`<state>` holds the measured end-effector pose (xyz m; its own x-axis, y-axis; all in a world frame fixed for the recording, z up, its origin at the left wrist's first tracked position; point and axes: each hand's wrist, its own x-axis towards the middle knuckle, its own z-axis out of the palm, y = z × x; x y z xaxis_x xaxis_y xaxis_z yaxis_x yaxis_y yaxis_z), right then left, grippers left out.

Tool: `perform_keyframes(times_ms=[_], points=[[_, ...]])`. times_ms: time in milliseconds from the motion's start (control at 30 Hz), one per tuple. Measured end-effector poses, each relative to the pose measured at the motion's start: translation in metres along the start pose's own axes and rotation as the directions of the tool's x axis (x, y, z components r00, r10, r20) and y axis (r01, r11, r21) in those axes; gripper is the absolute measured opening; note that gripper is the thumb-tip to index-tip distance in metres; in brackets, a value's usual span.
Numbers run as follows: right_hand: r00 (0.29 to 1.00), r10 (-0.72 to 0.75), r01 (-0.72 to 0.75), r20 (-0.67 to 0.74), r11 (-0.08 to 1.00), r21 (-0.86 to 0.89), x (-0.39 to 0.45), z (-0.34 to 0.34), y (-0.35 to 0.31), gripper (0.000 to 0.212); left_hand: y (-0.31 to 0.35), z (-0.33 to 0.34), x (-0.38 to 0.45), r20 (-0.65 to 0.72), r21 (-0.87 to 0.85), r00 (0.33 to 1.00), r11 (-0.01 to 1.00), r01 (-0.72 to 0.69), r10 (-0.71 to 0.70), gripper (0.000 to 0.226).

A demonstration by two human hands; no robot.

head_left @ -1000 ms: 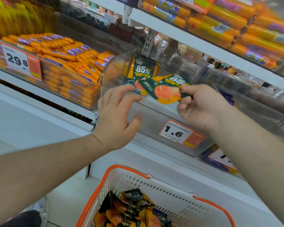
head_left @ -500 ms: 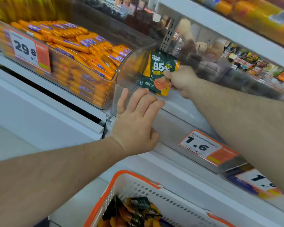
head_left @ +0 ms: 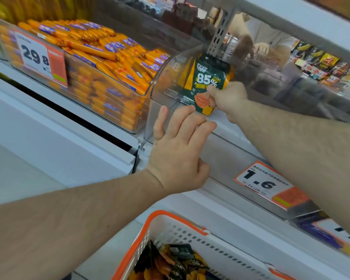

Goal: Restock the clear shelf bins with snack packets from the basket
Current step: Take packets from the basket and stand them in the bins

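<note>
Nearest the camera, the white basket [head_left: 220, 257] with orange trim is sitting below the clear bin [head_left: 166, 77], carrying dark and orange snack packets [head_left: 176, 263]. Above the basket, the left hand [head_left: 178, 150] is resting flat, fingers straight, against the clear bin's front wall. Just beyond it, inside the clear bin, the right hand [head_left: 227, 98] is gripping an upright green packet [head_left: 208, 81] marked 85%. A price tag [head_left: 269, 184] is hanging on the bin's front, right of the hands. Left of the clear bin, orange sausage sticks [head_left: 101, 57] are filling a neighbouring bin.
</note>
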<state>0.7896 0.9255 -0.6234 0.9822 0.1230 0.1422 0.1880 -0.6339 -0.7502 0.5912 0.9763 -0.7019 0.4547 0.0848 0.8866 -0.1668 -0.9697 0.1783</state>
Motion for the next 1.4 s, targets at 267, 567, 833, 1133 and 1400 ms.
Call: perform_keyframes(times_ms=[267, 567, 833, 1133, 1400], points=[[0.996, 0.087, -0.089, -0.028, 0.988, -0.126, -0.008, -0.009, -0.002, 0.055, -0.002, -0.003, 0.000, 0.024, 0.007, 1.000, 1.000, -0.012, 0.012, 0.063], [0.986, 0.159, -0.164, -0.055, 0.978, -0.126, -0.020, -0.019, -0.012, 0.053, 0.000, -0.006, -0.001, 0.080, 0.001, 0.997, 1.000, -0.012, 0.011, 0.067], [0.991, -0.049, 0.009, -0.127, 0.954, -0.299, -0.058, -0.049, -0.023, 0.033, 0.010, -0.029, 0.000, 0.199, -0.048, 0.976, 0.996, -0.080, 0.088, 0.070], [0.368, -0.872, 0.860, -0.322, 0.451, -0.239, -0.202, -0.073, 0.011, 0.020, 0.040, -0.042, -0.056, 0.615, -0.275, 0.723, 0.945, -0.176, 0.314, 0.050], [0.911, -0.100, 0.267, 0.399, 0.882, -0.389, -0.293, -0.034, 0.193, 0.023, 0.047, -0.051, -0.114, 0.963, -0.212, 0.168, 0.977, -0.026, 0.213, 0.032]])
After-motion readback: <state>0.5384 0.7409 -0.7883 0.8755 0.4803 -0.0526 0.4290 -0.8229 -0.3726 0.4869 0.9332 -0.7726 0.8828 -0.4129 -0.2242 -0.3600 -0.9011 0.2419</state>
